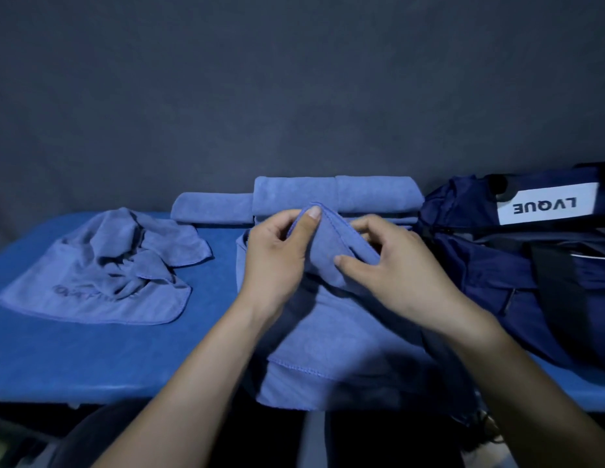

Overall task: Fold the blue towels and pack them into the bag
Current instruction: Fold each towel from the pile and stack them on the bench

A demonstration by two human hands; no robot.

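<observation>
**Towel in hand, mid-fold; bag lies to the right**

Presently, both hands grip one blue towel (pixel 328 332) at the middle of the blue desk (pixel 91 359). The left hand (pixel 277 258) pinches its raised corner with thumb uppermost; the right hand (pixel 395 265) curls its fingers over the adjoining fold. The towel's long axis runs away from the person, its near hem hanging over the desk edge. Rolled towels (pixel 328 194) lie just behind the hands. A crumpled towel (pixel 105 265) lies well to the left. The navy bag (pixel 530 251) sits to the right, nearer the right hand, so packing would, in my judgement, go rightward.
</observation>
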